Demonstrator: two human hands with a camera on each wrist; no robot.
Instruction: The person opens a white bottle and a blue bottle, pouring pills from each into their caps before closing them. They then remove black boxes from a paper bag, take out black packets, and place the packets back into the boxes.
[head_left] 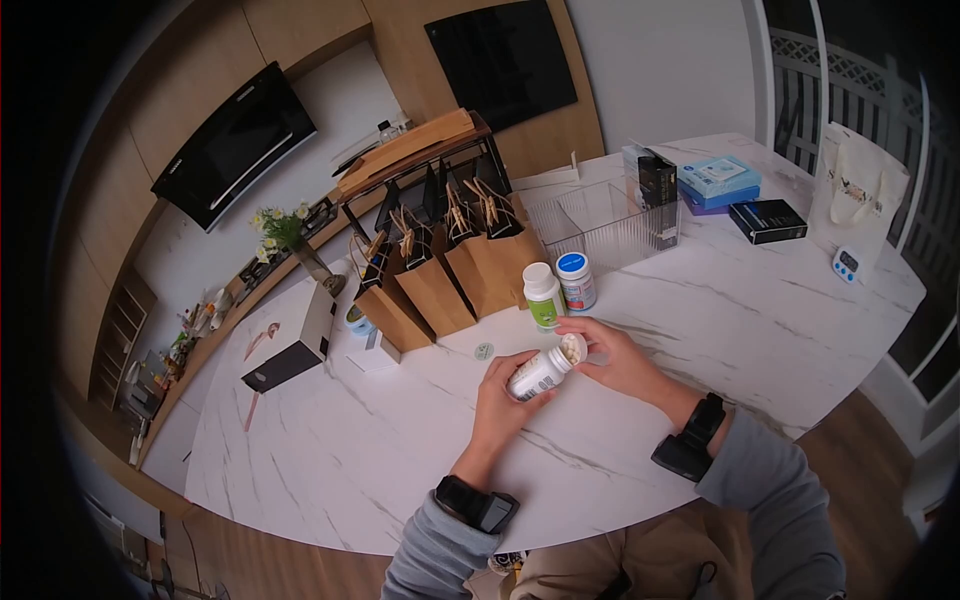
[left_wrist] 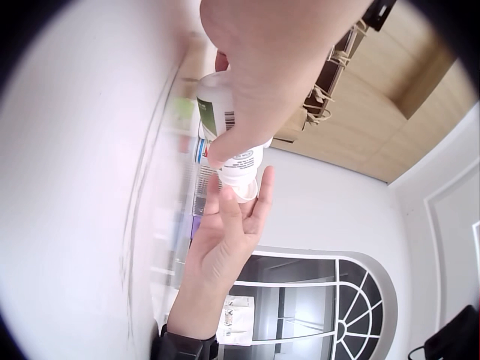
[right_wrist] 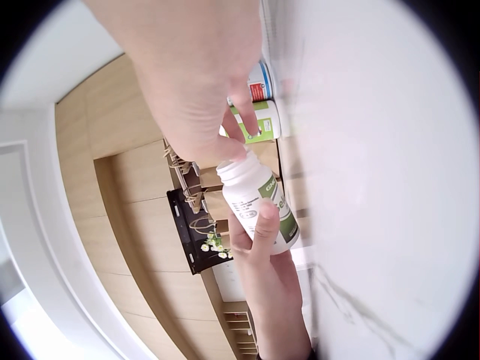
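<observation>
My left hand [head_left: 497, 400] grips a white pill bottle [head_left: 535, 378] with a green and white label, tilted with its uncapped mouth toward my right hand [head_left: 625, 368]. Right at the bottle's mouth, the right thumb and fingers pinch a small white cap [left_wrist: 247, 193]. Pale pills [head_left: 571, 347] show inside the cap's round opening in the head view. The right wrist view shows the bottle's bare neck, while the hand hides the cap there. Just beyond stand a white bottle with a green label [head_left: 543, 298] and a blue-lidded bottle [head_left: 576, 283].
Several brown paper bags [head_left: 478, 275] with clothespins stand behind the bottles. A clear divided organizer [head_left: 610, 235] is at the back, with blue boxes [head_left: 718, 178] and a black box [head_left: 768, 221] right of it. A round sticker [head_left: 484, 351] lies on the marble table [head_left: 330, 470]. A white box [head_left: 290, 340] is left.
</observation>
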